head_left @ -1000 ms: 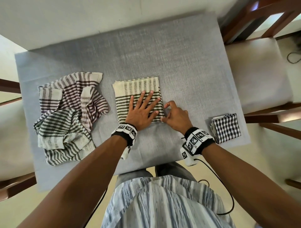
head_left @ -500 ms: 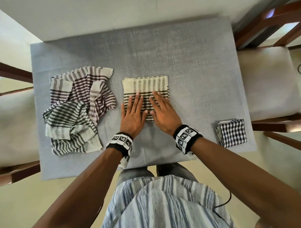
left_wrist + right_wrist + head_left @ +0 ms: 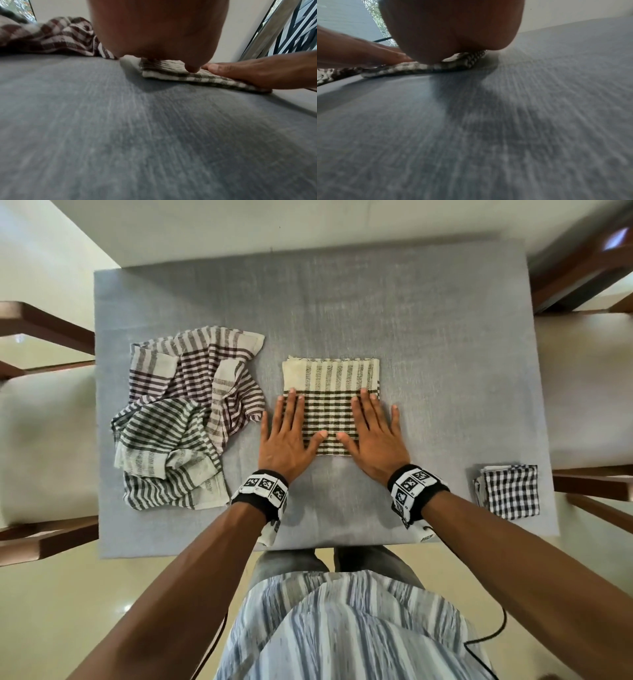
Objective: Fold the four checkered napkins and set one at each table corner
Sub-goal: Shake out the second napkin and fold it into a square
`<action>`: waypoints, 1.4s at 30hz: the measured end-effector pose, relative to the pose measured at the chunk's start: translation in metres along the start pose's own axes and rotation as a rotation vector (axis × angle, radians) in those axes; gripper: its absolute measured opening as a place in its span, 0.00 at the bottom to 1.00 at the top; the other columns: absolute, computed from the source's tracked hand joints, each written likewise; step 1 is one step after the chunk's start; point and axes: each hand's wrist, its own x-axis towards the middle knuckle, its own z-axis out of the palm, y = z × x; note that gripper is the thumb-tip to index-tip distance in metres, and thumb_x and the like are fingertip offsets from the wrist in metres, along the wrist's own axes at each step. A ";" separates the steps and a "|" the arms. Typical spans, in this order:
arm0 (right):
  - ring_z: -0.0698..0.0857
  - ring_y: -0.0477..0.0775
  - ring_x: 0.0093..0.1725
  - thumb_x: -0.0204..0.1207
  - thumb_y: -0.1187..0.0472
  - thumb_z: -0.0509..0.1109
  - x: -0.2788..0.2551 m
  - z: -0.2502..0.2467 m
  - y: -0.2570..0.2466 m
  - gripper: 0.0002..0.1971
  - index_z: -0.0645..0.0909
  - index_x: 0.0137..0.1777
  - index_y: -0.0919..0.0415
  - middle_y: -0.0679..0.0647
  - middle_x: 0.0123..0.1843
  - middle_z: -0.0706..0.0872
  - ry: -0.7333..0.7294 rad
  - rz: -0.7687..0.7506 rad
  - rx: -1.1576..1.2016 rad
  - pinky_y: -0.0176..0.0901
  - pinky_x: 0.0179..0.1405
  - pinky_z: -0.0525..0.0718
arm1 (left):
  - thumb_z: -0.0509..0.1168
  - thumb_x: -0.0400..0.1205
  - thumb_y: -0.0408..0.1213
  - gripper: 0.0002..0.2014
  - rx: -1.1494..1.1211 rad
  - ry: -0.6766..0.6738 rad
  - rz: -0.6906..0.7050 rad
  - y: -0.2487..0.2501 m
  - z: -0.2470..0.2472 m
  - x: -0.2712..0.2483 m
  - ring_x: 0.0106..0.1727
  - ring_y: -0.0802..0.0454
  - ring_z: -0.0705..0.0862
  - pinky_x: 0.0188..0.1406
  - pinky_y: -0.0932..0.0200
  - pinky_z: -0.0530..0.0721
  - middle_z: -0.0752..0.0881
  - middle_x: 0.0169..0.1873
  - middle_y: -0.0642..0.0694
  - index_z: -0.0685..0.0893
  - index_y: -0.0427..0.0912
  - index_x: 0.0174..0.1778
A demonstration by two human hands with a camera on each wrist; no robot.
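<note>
A cream napkin with dark checks (image 3: 330,392) lies folded into a flat rectangle at the middle of the grey table (image 3: 411,313). My left hand (image 3: 286,433) presses flat on its left edge with straight fingers. My right hand (image 3: 371,433) presses flat on its right edge, little finger on the table. Both thumbs (image 3: 317,438) point inward over the cloth. In the left wrist view the folded napkin (image 3: 173,73) shows under both hands. A small black-and-white checkered napkin (image 3: 510,491) lies folded at the near right corner. Two unfolded napkins, maroon-striped (image 3: 202,371) and green-striped (image 3: 164,453), lie crumpled at the left.
Wooden chairs with pale cushions stand at the left (image 3: 41,446) and right (image 3: 589,392) of the table. Another chair frame (image 3: 582,265) sits at the far right. A black cable (image 3: 493,635) hangs from my right wrist near the table's front edge.
My right hand let go of the napkin's corner and flattened out. Both hands then slid apart from the middle of the napkin to its left and right edges.
</note>
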 end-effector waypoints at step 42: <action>0.36 0.52 0.87 0.89 0.41 0.40 0.062 -0.030 -0.017 0.31 0.37 0.88 0.48 0.48 0.89 0.36 -0.232 -0.565 -0.238 0.57 0.86 0.38 | 0.43 0.84 0.68 0.45 -0.065 -0.097 -0.094 0.006 0.008 -0.011 0.86 0.50 0.34 0.86 0.46 0.40 0.33 0.86 0.44 0.36 0.41 0.86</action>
